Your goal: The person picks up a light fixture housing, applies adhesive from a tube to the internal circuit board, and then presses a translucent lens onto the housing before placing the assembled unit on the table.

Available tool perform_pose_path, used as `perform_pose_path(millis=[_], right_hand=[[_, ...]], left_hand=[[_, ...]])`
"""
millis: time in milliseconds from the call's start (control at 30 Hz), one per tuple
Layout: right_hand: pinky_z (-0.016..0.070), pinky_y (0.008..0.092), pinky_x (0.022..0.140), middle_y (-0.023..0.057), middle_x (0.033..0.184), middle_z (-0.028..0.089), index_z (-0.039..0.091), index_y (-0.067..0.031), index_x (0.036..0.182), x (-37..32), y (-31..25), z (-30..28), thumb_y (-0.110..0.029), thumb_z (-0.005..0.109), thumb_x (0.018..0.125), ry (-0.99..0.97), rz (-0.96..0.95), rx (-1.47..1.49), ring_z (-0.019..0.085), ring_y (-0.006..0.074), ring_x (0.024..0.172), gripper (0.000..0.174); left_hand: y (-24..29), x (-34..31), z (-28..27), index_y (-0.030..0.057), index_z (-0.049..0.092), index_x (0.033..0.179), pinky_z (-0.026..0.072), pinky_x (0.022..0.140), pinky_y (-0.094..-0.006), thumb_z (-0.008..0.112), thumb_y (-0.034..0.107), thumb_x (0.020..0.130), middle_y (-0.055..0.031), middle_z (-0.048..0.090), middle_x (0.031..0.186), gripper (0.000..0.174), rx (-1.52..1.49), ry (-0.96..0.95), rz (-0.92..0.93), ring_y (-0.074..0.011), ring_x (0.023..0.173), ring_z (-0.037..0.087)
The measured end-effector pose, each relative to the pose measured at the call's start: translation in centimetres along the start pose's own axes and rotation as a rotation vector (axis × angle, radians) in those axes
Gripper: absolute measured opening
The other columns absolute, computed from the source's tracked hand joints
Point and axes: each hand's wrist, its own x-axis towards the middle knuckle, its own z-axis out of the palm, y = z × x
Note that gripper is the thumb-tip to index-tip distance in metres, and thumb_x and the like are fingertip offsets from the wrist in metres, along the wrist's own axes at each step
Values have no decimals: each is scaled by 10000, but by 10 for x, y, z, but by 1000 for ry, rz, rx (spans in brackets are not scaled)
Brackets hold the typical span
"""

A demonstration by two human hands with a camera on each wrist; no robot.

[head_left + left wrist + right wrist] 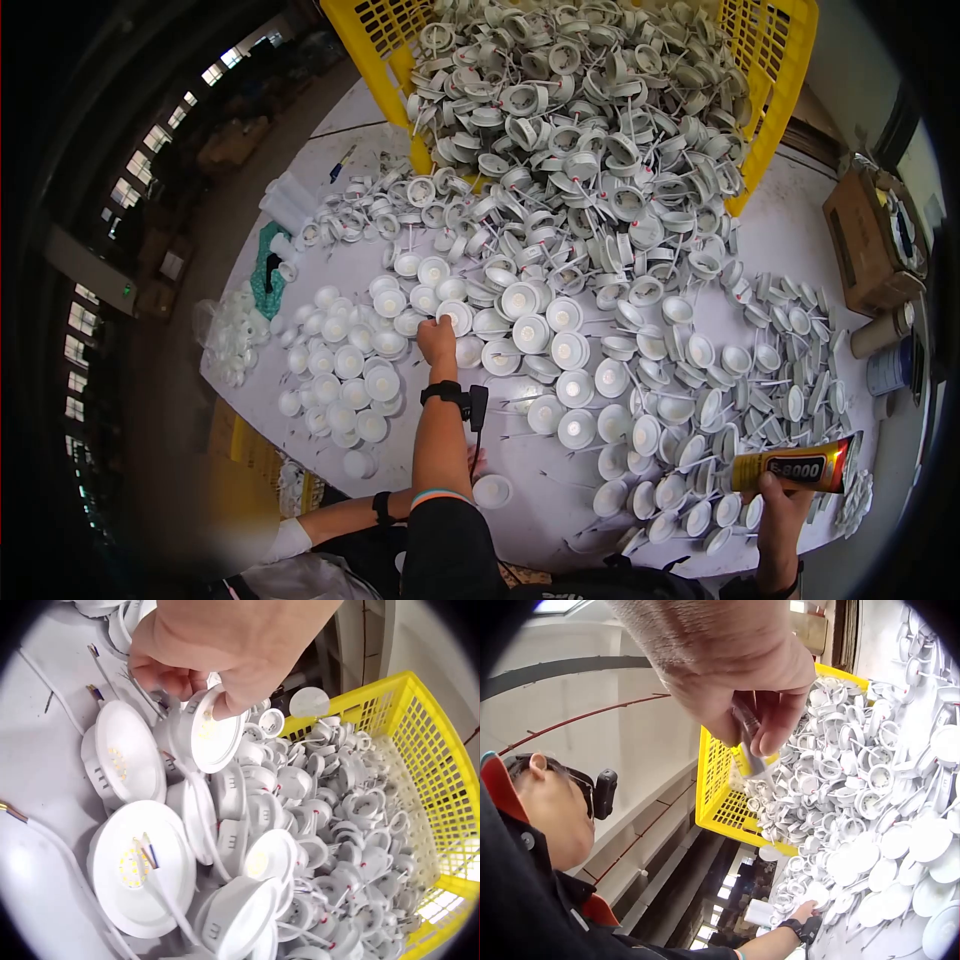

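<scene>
My left hand (437,340) is stretched out to the middle of the table, among white round LED downlights. In the left wrist view, the left hand (225,652) pinches one downlight (219,742) at its rim, thumb on the front face and fingers behind. Other downlights (142,862) with white cables and bare wire ends lie close by. At the right, my right hand (783,515) grips a yellow and black E-8000 glue tube (790,468). Seen from the right wrist, the right hand (742,682) curls round the tube (748,759), its nozzle pointing down.
A yellow crate (395,70) heaped with white lamp housings (600,130) spills onto the table at the back. Finished-looking white lamps (340,360) cluster on the left. Another person's hand (478,462) is beside a single lamp (492,491). A cardboard box (870,240) stands at the right.
</scene>
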Motion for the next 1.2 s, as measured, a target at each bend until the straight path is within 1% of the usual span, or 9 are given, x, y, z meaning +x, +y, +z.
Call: perform_pose_path(millis=[67, 133, 267, 467, 567, 667, 833, 933, 1200], right_hand=[[411, 253, 449, 89, 675, 495, 424, 31, 915, -3, -6, 0, -150, 584, 684, -24, 9, 33, 494, 159, 491, 334], [410, 252, 446, 89, 672, 495, 427, 31, 914, -8, -12, -4, -159, 583, 688, -50, 20, 68, 493, 158, 490, 334], [417, 243, 454, 91, 680, 495, 436, 26, 875, -19, -16, -16, -145, 595, 661, -82, 16, 142, 494, 153, 488, 316], [434, 245, 468, 77, 735, 490, 454, 8, 857, -35, -21, -44, -150, 634, 639, -194, -35, 254, 510, 150, 552, 324], [435, 240, 511, 84, 775, 495, 464, 10, 845, -43, -35, -54, -83, 615, 662, -274, -69, 278, 515, 146, 572, 255], [432, 233, 547, 83, 808, 499, 482, 4, 846, -48, -42, -63, -37, 607, 663, -344, -74, 287, 517, 138, 633, 225], [362, 286, 723, 66, 854, 518, 528, -40, 840, -49, -47, -69, -55, 619, 661, -423, -281, 38, 472, 169, 807, 201], [377, 286, 688, 72, 807, 541, 502, -30, 814, -44, -55, -68, -187, 643, 647, -525, -391, -181, 479, 167, 753, 269], [380, 279, 683, 76, 806, 546, 497, -37, 829, -52, -53, -61, -181, 643, 662, -444, -411, -146, 485, 160, 754, 264]], left_hand=[[8, -12, -13, -46, 532, 793, 434, 629, -335, 538, 204, 649, -176, 572, 764, 288, -22, -8, -8, -274, 675, 558], [22, -41, -34, -29, 476, 931, 457, 650, -311, 516, 170, 668, -160, 549, 877, 333, -884, -317, -226, -254, 750, 554], [47, -128, -88, -36, 423, 1015, 473, 678, -311, 400, 100, 725, -172, 516, 951, 321, -1312, -878, -365, -251, 852, 536], [63, -274, -127, 4, 312, 1156, 453, 677, -303, 394, 151, 743, -200, 456, 1054, 446, -1190, -1159, -437, -252, 872, 516], [73, -329, -141, 55, 264, 1212, 410, 681, -350, 371, 327, 761, -224, 378, 1138, 537, -1308, -1352, -320, -267, 917, 467], [90, -372, -158, 50, 226, 1233, 388, 707, -377, 321, 387, 787, -231, 364, 1147, 567, -1396, -1395, -539, -281, 963, 438], [92, -408, -161, 21, 140, 1253, 336, 842, -379, 268, 409, 832, -108, 311, 1227, 587, -1388, -1623, -476, -237, 1107, 341], [102, -425, -167, 10, 189, 1234, 371, 779, -448, 273, 358, 821, -167, 291, 1225, 546, -1254, -1551, -546, -301, 1062, 374], [92, -428, -164, 21, 152, 1239, 279, 926, -357, 353, 366, 823, -130, 275, 1238, 577, -1355, -1731, -555, -235, 1134, 312]])
